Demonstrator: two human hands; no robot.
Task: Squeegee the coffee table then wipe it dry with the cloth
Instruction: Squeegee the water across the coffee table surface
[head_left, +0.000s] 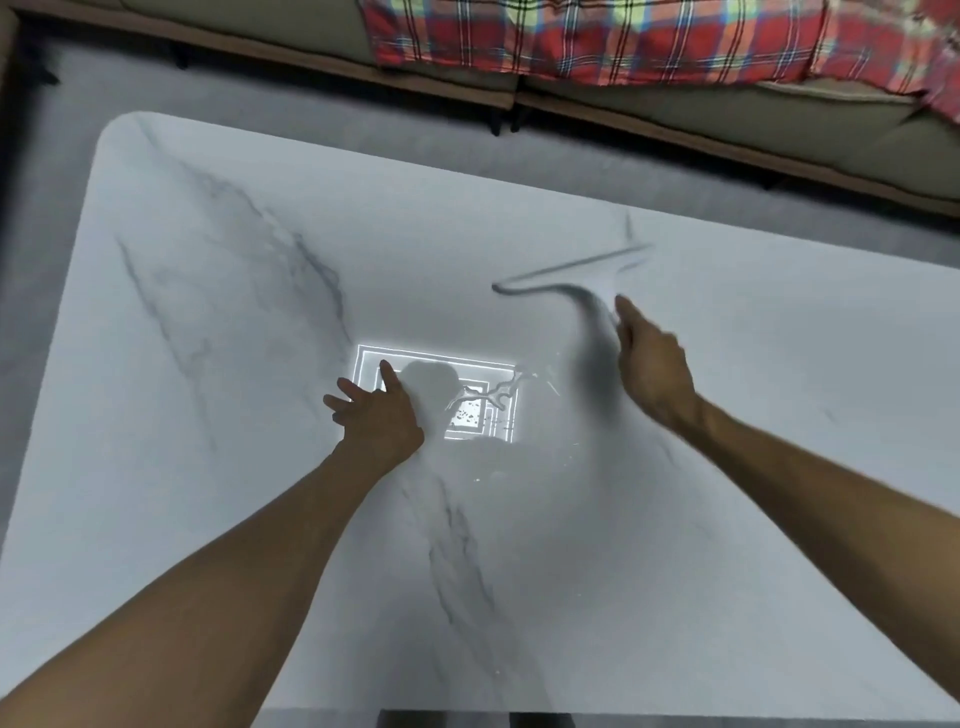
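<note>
- White marble counter (208, 519): room left, right and ahead of both hands; its far edge lies well beyond them, with a rounded far-left corner.
- Squeegee (571, 273), blurred, just ahead of the right hand: the blade's long axis runs near-left to far-right, and the handle points back into that hand.
- Right hand (652, 364) grips the handle.
- Left hand (376, 415) lies flat, fingers spread.

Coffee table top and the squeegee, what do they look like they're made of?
Coffee table: white with grey veins, and glossy enough to show a sharp light reflection, so marble or a marble-look slab. Squeegee: grey but motion-blurred, so its material cannot be told.
</note>
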